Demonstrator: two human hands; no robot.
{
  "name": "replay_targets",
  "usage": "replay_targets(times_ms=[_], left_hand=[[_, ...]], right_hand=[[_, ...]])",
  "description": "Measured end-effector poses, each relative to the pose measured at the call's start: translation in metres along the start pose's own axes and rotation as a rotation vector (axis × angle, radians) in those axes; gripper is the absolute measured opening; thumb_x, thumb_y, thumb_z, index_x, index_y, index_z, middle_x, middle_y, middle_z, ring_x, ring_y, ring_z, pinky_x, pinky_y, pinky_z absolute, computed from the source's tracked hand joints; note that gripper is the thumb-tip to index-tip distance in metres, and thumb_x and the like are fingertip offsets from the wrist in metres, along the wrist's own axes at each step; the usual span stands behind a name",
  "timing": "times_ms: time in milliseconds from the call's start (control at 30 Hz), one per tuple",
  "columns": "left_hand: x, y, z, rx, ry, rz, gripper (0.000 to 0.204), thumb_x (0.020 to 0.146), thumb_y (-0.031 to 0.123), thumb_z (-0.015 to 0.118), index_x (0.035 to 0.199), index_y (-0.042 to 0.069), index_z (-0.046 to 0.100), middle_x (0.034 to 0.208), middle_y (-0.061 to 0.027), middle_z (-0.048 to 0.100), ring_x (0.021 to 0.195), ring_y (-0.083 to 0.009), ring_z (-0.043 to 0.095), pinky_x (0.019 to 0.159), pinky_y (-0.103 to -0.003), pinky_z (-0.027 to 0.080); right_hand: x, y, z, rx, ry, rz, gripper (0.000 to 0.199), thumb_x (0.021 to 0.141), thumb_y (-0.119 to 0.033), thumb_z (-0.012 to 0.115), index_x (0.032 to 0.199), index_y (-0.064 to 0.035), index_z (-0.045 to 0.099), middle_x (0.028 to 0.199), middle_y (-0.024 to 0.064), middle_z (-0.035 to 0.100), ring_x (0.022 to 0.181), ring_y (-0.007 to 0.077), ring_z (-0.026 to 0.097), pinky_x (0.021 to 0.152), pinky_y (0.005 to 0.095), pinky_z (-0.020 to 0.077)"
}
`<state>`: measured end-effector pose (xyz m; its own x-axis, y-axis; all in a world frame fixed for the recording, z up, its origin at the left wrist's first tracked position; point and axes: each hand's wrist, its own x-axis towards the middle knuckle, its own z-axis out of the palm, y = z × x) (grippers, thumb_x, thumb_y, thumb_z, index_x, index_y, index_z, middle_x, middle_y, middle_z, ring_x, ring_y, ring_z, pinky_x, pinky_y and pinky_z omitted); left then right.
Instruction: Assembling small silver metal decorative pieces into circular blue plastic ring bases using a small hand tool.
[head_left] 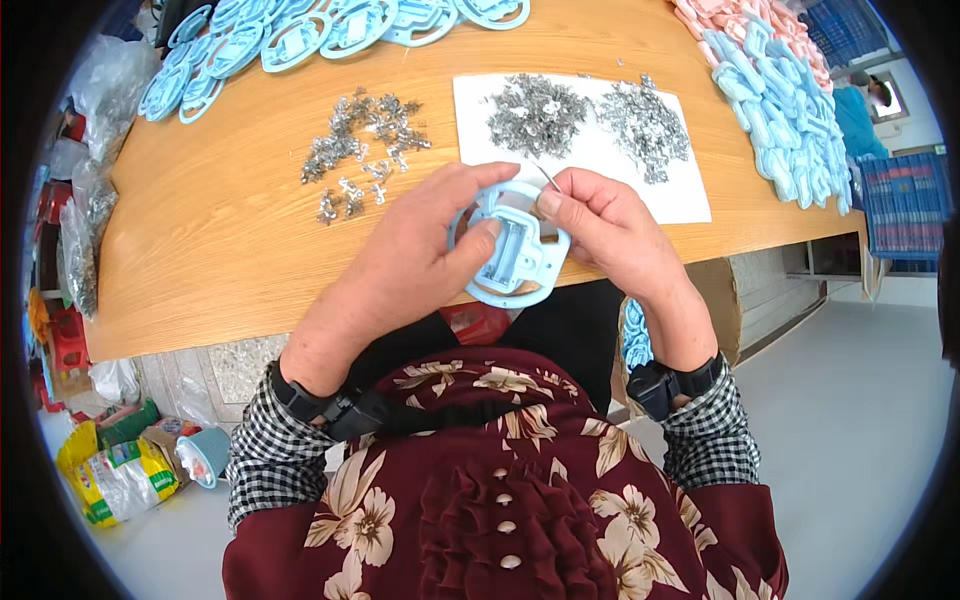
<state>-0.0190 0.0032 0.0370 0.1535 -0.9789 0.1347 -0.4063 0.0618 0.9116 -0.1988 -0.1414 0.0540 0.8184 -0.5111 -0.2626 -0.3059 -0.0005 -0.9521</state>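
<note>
My left hand (420,235) is closed round the left side of a light blue oval plastic part (515,265), its thumb pressing on the raised middle. The part has a rectangular recess and openings, and is held over the table's near edge. In my right hand (610,225), thumb and forefinger pinch a thin metal tool (546,176), its tip slanting up and left above the part's top rim. I cannot make out its exact kind. Beyond my hands, two heaps of small metal pieces (538,114) lie on a white sheet (590,200).
Loose metal clips (350,130) are spread on the wooden table (200,250) left of the sheet. More blue oval parts (300,40) line the far edge. Blue and pink plastic pieces (780,120) pile at the right. Bags (120,475) stand on the floor at left; another person (858,120) is at far right.
</note>
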Motion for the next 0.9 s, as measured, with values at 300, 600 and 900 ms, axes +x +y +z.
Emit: replay_targets(times_ms=[300,600,900], left_hand=[[0.003,-0.005,0.008,-0.390,0.050,-0.174,0.038,0.101,0.005,0.040,0.137,-0.002,0.050,0.124,-0.0168,0.062,0.111,-0.0242,0.063,0.093,-0.034,0.052],[-0.001,-0.012,0.012,-1.032,0.021,-0.320,0.055,0.102,0.027,0.059,0.146,-0.001,0.045,0.133,-0.0171,0.061,0.120,-0.0246,0.062,0.087,-0.034,0.059],[-0.002,-0.006,0.017,-0.958,0.006,-0.290,0.049,0.108,0.029,0.052,0.148,0.001,0.045,0.130,-0.0091,0.060,0.116,-0.0146,0.061,0.094,-0.029,0.052]], right_hand=[[-0.006,-0.005,0.014,0.125,0.081,-0.103,0.023,0.107,-0.025,0.050,0.104,-0.0031,0.057,0.079,-0.0019,0.051,0.074,0.0073,0.047,0.067,0.0263,0.0436],[-0.001,0.028,0.038,-0.138,0.157,-0.347,0.019,0.104,-0.020,0.057,0.095,-0.0034,0.056,0.079,0.0126,0.069,0.069,0.0214,0.063,0.066,0.0327,0.0506],[0.000,0.025,0.043,-0.328,0.281,-0.376,0.014,0.100,-0.017,0.062,0.094,-0.0052,0.058,0.071,0.0138,0.065,0.065,0.0330,0.067,0.056,0.0380,0.0504]])
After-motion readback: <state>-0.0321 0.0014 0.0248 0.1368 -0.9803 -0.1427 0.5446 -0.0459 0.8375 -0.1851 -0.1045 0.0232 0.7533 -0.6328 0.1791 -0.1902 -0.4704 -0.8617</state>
